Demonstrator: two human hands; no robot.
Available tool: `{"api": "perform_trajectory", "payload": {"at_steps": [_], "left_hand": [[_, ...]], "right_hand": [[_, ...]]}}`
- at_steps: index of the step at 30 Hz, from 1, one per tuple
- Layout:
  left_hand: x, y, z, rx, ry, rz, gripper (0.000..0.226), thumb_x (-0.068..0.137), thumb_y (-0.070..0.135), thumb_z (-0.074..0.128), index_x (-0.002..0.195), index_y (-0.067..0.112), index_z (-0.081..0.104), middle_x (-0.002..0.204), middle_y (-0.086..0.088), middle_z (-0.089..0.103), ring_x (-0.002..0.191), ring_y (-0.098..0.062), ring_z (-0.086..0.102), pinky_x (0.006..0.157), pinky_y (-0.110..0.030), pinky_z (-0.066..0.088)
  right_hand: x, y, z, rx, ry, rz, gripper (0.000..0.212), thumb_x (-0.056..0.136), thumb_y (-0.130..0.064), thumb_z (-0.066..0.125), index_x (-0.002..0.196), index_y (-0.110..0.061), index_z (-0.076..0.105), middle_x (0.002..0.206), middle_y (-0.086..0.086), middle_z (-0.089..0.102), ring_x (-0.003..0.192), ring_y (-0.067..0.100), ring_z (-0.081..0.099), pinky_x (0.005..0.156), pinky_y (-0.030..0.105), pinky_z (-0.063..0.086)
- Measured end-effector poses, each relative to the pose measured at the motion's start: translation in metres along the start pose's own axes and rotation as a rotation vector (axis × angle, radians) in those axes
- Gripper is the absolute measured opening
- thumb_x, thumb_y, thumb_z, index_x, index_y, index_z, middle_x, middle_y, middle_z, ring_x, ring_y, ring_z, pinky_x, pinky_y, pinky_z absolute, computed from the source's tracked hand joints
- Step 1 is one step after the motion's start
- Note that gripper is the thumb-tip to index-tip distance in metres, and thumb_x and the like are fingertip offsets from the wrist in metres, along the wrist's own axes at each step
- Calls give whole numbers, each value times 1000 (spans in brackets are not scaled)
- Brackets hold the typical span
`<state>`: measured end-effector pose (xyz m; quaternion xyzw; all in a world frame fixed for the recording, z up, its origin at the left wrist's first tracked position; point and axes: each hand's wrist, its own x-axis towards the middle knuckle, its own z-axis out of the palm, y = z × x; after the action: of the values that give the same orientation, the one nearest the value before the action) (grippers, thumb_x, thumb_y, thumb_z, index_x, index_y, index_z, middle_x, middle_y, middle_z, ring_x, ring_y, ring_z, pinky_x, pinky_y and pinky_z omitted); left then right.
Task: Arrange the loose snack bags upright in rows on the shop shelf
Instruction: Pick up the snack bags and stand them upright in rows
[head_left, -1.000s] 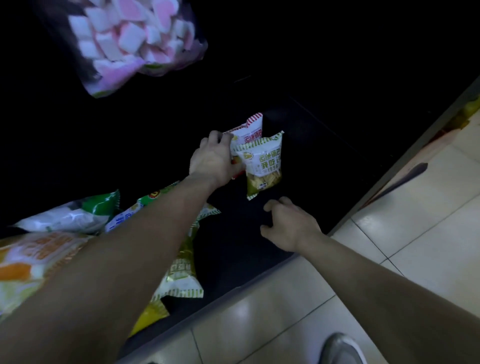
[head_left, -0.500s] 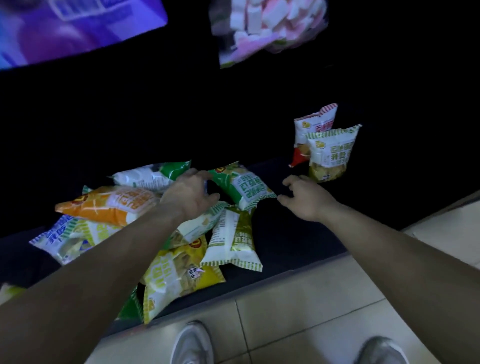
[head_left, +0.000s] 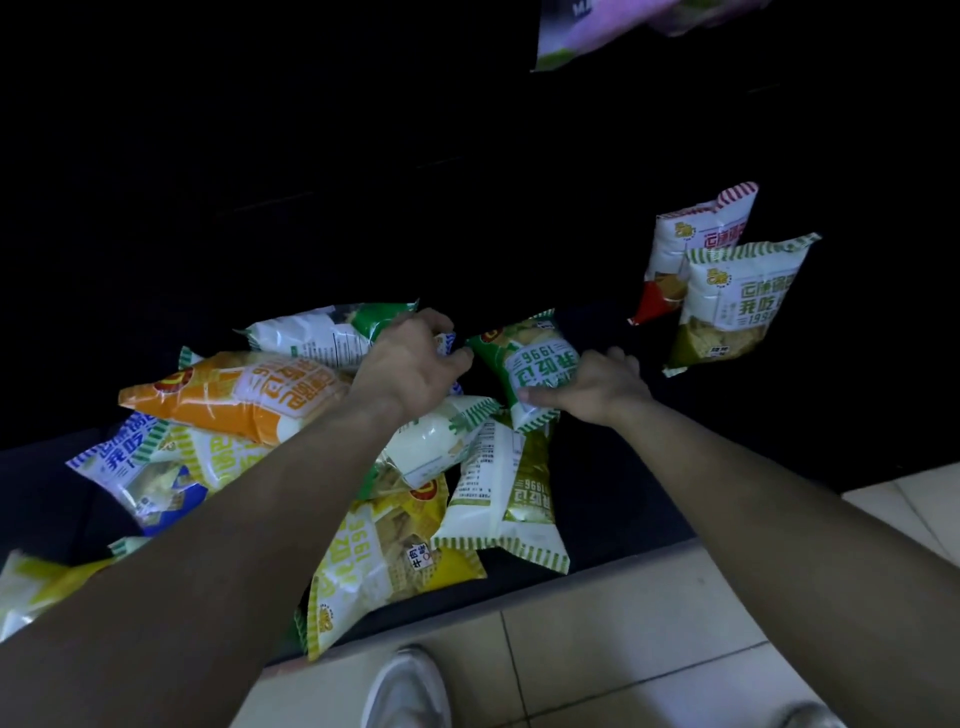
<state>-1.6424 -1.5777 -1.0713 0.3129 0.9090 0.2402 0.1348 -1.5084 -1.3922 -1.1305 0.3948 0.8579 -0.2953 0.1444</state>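
A heap of loose snack bags lies flat on the dark shelf (head_left: 613, 509). My right hand (head_left: 597, 387) grips the lower corner of a green bag (head_left: 530, 358) at the heap's right edge. My left hand (head_left: 410, 364) rests curled on the heap, fingers touching a blue-edged bag mostly hidden under it, beside a white-and-green bag (head_left: 322, 335). An orange bag (head_left: 234, 395), a yellow bag (head_left: 384, 556) and an olive-striped bag (head_left: 509, 493) lie around. At the right, an olive bag (head_left: 737, 306) stands upright in front of a red one (head_left: 691, 244).
The shelf's front edge (head_left: 519, 587) meets a pale tiled floor (head_left: 623, 649), where my two shoes (head_left: 405, 691) show. A pink and purple packet (head_left: 597, 31) hangs above at the top right. The shelf's back is dark and unreadable.
Both hands have left the two upright bags and come to the heap. My right hand has closed on the green bag; my left hand has settled on the pile.
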Motion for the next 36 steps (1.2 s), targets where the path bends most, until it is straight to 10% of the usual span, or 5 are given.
{"api": "perform_trajectory", "payload": {"at_steps": [8, 16, 23, 30, 36], "left_hand": [[-1, 9, -2, -22, -1, -11, 48, 88, 45, 63, 129, 23, 54, 130, -5, 56, 111, -22, 57, 87, -25, 42], [-7, 36, 8, 104, -39, 83, 50, 89, 43, 62, 132, 21, 53, 131, -5, 48, 110, -26, 54, 84, -26, 41], [-9, 68, 25, 107, -88, 159, 50, 89, 42, 62, 133, 19, 52, 128, -5, 49, 110, -26, 54, 91, -39, 48], [-8, 86, 39, 135, -91, 176, 50, 87, 45, 63, 131, 23, 54, 127, -3, 49, 110, -23, 53, 87, -39, 49], [-7, 87, 42, 140, -114, 241, 63, 83, 45, 68, 138, 23, 46, 132, -1, 49, 117, -21, 51, 93, -38, 47]], "right_hand": [[-14, 23, -22, 255, 1, -151, 59, 67, -63, 78, 110, -28, 57, 103, -7, 65, 86, 9, 60, 78, 32, 52], [-40, 40, -80, 245, 385, -307, 88, 57, -29, 95, 128, -35, 42, 104, -6, 58, 87, 17, 56, 65, 32, 44], [-55, 63, -95, 166, 228, -387, 76, 72, -10, 84, 136, -21, 45, 130, 3, 57, 119, 20, 53, 85, 25, 41], [-50, 76, -75, -234, 200, -300, 75, 90, -53, 50, 152, -45, 9, 151, 10, 33, 134, 36, 36, 97, 44, 43], [-54, 83, -82, -264, 223, -255, 100, 61, -49, 86, 139, -22, 31, 128, 10, 54, 112, 29, 54, 81, 41, 52]]}}
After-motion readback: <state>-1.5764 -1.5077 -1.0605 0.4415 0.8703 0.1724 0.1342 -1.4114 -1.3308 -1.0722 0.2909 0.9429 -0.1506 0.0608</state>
